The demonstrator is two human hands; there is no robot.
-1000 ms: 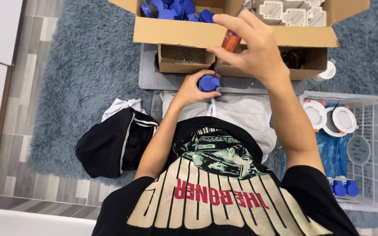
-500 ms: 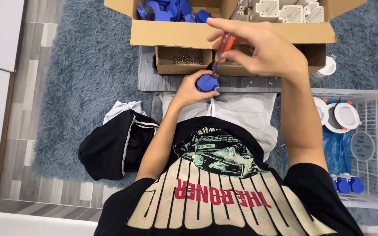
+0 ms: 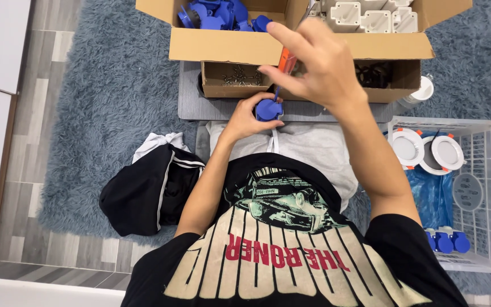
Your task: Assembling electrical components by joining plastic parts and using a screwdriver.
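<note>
While the left hand (image 3: 244,118) is clenching its grip around the small round blue plastic part (image 3: 268,109) above the lap, the right hand (image 3: 319,65), pinching the orange-handled screwdriver (image 3: 284,63), is now lowering its tip onto that part from just above.

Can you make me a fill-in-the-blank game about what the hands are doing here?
1. The left hand holds a small ____ plastic part.
2. The right hand holds a screwdriver with an ____ handle.
3. The white basket sits on the person's ____ side.
4. The cardboard box rests on a fluffy ____.

Missing words: blue; orange; right; rug
</note>
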